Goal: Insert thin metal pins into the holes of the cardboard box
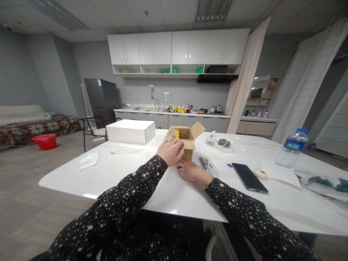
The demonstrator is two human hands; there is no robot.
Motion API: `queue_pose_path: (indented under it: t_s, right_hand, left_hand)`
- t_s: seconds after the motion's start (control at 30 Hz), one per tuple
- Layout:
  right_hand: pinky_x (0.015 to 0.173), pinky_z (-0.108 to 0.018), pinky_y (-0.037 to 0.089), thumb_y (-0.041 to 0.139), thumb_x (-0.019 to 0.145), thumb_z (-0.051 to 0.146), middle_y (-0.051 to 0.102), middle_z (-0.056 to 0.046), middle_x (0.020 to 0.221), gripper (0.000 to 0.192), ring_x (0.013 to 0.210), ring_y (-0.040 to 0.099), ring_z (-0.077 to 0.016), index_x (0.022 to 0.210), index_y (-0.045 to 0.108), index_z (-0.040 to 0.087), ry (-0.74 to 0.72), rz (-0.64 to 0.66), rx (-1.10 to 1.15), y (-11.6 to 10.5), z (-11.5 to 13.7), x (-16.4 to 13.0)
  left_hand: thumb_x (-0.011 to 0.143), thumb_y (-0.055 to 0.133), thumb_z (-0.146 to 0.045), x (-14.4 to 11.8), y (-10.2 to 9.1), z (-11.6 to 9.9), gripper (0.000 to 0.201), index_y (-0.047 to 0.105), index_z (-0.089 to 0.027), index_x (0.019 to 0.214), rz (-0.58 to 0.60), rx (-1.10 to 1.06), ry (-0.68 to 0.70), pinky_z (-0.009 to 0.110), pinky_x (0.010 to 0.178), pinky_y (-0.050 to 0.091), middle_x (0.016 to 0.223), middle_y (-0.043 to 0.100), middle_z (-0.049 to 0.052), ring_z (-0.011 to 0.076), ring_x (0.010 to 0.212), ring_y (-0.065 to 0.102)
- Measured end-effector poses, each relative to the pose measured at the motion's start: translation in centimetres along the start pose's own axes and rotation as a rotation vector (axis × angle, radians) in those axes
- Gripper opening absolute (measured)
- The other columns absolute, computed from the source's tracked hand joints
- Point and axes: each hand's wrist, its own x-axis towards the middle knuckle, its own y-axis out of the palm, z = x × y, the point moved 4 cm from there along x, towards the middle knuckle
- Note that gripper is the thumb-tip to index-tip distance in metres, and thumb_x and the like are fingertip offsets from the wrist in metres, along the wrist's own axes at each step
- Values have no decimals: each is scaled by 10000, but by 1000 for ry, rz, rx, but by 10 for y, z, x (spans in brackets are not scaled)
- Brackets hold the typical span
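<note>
Left hand (172,151) grasps the near flap of the open cardboard box (185,139); right hand (191,171) rests flat, released, on the white table (122,174) at the box's 6 o'clock base.

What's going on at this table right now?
A person in star-patterned sleeves is handling a small open cardboard box on a white table. The left hand rests on the box's near flap; the right hand lies flat on the table at its base. A phone and water bottle sit to the right.
</note>
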Motion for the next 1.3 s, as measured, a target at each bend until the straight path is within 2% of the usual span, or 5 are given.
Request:
queue_pose_path:
  t_s: [0.47, 0.67, 0.93, 1.1, 1.3]
  right_hand:
    - [878, -323, 443, 509, 857, 185, 675, -135, 1080, 177, 1007, 603, -235, 946, 653, 136, -6, -15, -13, 3, 2, 3]
    - [894, -311, 443, 523, 865, 217, 685, -124, 1063, 202, 1008, 613, -226, 986, 668, 144, 4, -2, -3, 4, 1, 2]
    - [908, -323, 437, 524, 877, 240, 683, -122, 1051, 229, 1005, 609, -232, 1018, 681, 151, 7, -2, -21, 3, 1, -2]
    - [901, -323, 433, 514, 881, 239, 671, -116, 1043, 242, 994, 603, -228, 1040, 676, 156, 16, -1, -27, 2, 2, -4]
    - [878, -325, 439, 495, 889, 248, 669, -117, 1038, 254, 978, 605, -231, 1045, 673, 159, 22, 27, -29, 2, 3, -5]
  left_hand:
    - [958, 420, -373, 10, 0, -14, 294, 623, -204, 1087, 78, -33, 35, 387, 964, 454, 1182, 668, 85, 233, 1117, 609]
    - [975, 374, -404, 12, -4, -7, 345, 624, -202, 1100, 87, -21, -1, 370, 942, 464, 1136, 687, 74, 232, 1078, 628]
    - [977, 340, -451, 15, -8, 7, 388, 647, -226, 1053, 137, 9, -95, 331, 799, 488, 1053, 713, 62, 220, 942, 668]
    - [966, 353, -371, 21, -7, 12, 344, 660, -220, 1004, 147, 53, -83, 332, 770, 491, 1007, 713, 69, 223, 897, 666]
    - [901, 415, -202, 31, -5, 20, 306, 657, -230, 1085, 204, 64, -97, 330, 811, 499, 1084, 705, 70, 226, 974, 654]
